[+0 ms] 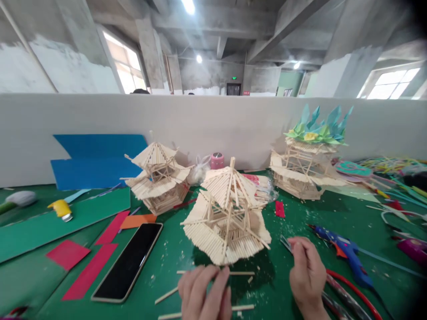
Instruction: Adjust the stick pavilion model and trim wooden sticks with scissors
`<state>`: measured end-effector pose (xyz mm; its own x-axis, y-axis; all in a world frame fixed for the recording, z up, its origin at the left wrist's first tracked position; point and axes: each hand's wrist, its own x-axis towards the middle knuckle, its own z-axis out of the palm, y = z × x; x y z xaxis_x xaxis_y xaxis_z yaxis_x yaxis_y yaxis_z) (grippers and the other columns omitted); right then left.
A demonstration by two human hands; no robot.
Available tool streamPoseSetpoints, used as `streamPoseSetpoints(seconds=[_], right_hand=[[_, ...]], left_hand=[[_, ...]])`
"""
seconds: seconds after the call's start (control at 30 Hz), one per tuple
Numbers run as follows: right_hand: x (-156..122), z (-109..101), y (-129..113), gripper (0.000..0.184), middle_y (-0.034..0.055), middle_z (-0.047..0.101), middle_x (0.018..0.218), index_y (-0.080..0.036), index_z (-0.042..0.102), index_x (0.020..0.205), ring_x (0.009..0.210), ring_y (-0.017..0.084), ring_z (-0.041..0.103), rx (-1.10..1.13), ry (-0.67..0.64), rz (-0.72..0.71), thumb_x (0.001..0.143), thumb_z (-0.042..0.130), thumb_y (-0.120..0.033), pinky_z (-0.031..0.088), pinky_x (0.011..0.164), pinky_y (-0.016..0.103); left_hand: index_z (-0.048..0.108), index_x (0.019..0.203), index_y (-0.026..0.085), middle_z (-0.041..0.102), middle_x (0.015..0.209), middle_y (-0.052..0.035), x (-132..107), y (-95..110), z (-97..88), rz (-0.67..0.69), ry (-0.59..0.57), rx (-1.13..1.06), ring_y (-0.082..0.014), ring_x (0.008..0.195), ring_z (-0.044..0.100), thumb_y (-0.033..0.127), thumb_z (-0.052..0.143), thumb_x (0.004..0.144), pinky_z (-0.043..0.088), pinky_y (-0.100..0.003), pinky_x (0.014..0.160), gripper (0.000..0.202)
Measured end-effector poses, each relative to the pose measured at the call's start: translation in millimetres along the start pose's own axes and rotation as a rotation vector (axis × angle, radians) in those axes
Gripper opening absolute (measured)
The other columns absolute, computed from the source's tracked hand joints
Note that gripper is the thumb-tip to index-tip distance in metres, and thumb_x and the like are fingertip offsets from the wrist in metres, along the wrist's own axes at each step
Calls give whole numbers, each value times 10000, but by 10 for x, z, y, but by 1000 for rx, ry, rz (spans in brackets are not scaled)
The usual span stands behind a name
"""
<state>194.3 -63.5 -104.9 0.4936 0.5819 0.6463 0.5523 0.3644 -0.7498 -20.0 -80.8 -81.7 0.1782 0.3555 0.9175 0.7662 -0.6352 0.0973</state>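
Observation:
A two-tiered pavilion model made of thin wooden sticks (230,222) stands in front of me. Just below its near edge is my left hand (205,291), fingers curled and pressed together; what they grip, if anything, is hidden. A loose wooden stick (242,273) runs behind those fingertips, and another stick (243,307) lies by the thumb side. To the right, my right hand (307,275) is closed around a small silvery metal tool (286,243), whose tip points toward the model. Most of that tool is covered by the fingers.
Two more stick models stand behind, one left (158,178), one right (296,173) topped with paper leaves. A blue glue gun (345,251) and red-handled pliers (353,289) lie right. A phone (128,262), red paper strips (90,271) and a yellow cutter (60,210) lie left.

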Motion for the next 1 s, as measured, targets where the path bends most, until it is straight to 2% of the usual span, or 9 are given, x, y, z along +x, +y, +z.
streamPoseSetpoints(seconds=[0.1, 0.23, 0.4, 0.5, 0.6, 0.7, 0.8, 0.87, 1.0], right_hand=[[-53, -31, 122, 253, 0, 577, 766, -146, 576, 814, 701, 129, 566, -88, -35, -4, 899, 450, -349, 465, 642, 293], [-100, -17, 165, 225, 23, 604, 909, -141, 567, 980, 746, 131, 593, -154, -75, -14, 884, 497, -332, 499, 666, 316], [-87, -1, 96, 239, 35, 595, 962, -146, 545, 1044, 797, 148, 595, -188, -135, -53, 886, 495, -319, 503, 694, 337], [-111, -45, 16, 204, 22, 589, 900, -142, 553, 986, 773, 142, 586, -197, -277, -95, 881, 501, -309, 497, 676, 325], [-192, -72, -72, 120, 20, 600, 805, -162, 578, 890, 734, 150, 584, -213, -498, -127, 855, 523, -263, 501, 650, 307], [-282, -56, -141, 97, 39, 628, 835, -193, 609, 884, 798, 180, 597, -227, -684, -158, 832, 529, -208, 509, 703, 331], [-337, -40, -174, 141, 49, 637, 878, -198, 620, 925, 840, 193, 594, -227, -785, -184, 839, 509, -192, 505, 736, 354], [-354, -46, -186, 154, 55, 638, 885, -195, 618, 941, 845, 197, 592, -218, -818, -196, 849, 494, -201, 503, 743, 362], [-368, -37, -241, 162, 64, 632, 878, -192, 615, 934, 817, 191, 595, -201, -850, -205, 863, 470, -195, 506, 715, 345]], left_hand=[[575, 973, 138, 589, 879, -101, -67, -124, -32, -60, -85, 15, -229, 810, 560, -10, 533, 728, 450, -378, 686, 290], [520, 986, 155, 541, 922, -109, -119, -180, -41, -122, -66, 26, -238, 848, 529, 4, 510, 749, 431, -419, 726, 281], [503, 943, 185, 526, 879, -77, -48, -240, -164, -179, -60, -4, -225, 830, 517, 15, 503, 779, 436, -399, 694, 236], [526, 850, 193, 546, 796, -42, -36, -348, -309, -173, -122, -23, -205, 760, 531, 39, 539, 782, 422, -386, 672, 169], [550, 824, 187, 572, 765, -38, -91, -506, -448, -167, -197, -18, -199, 747, 547, 41, 547, 783, 427, -373, 665, 152], [567, 856, 177, 589, 768, -49, -158, -679, -541, -187, -230, 41, -203, 743, 548, 48, 535, 793, 425, -366, 652, 147], [575, 870, 171, 597, 776, -59, -194, -796, -584, -178, -260, 108, -208, 743, 544, 78, 544, 794, 419, -361, 644, 123], [586, 855, 176, 608, 778, -53, -205, -817, -590, -137, -357, 130, -202, 748, 543, 101, 544, 799, 410, -350, 649, 102], [627, 822, 191, 630, 756, -35, -243, -786, -563, -50, -670, 186, -202, 757, 538, 155, 493, 835, 374, -354, 676, 139]])
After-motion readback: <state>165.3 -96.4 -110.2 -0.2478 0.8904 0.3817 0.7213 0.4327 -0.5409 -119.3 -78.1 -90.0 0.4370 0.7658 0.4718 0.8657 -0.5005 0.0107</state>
